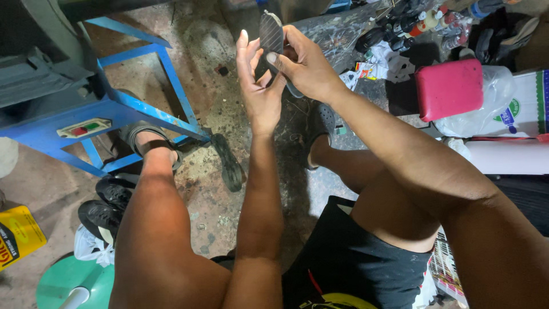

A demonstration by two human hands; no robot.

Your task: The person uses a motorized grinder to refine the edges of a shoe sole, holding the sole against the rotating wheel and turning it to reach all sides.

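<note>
Head view is showing both hands raised over the floor (229, 114): right hand (306, 66) is pinching a dark ribbed sole (271, 33) at its lower edge, left hand (258, 86) is bracing behind, fingers half-open. Sole is looking light, thin, bendy; edges seem the safest hold.

A stained concrete floor (200, 68) is carrying everything: a blue metal frame (143, 109) is standing on it at left, a black sole (227, 163) is lying beside the frame's foot, black shoes (106, 209) are sitting near a yellow can (17, 234), and bottles (412, 26) are clustering at the top right
</note>
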